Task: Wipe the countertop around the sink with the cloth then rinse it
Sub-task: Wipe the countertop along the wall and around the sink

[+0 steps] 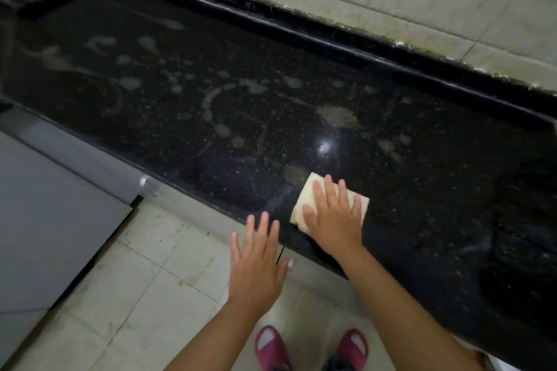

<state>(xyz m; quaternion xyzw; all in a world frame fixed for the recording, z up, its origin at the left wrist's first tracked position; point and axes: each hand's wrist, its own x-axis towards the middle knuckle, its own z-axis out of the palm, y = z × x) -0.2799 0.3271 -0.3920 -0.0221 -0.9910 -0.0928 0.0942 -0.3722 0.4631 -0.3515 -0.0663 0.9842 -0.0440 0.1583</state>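
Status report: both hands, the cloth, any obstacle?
Right hand flat on cloth, near counter edge. Left hand open, empty. Wet smears on countertop. No obstacle.

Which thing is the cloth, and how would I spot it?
Find the long black countertop below the tiled wall. Near its front edge, the right hand presses flat on the cloth. It is a small, pale cream, folded rectangle, the only light solid thing on the dark, smeared stone.

My right hand (333,217) presses the folded cloth (307,194) flat on the black bench (211,105), lower centre; my left hand (257,262) hovers open beside it.
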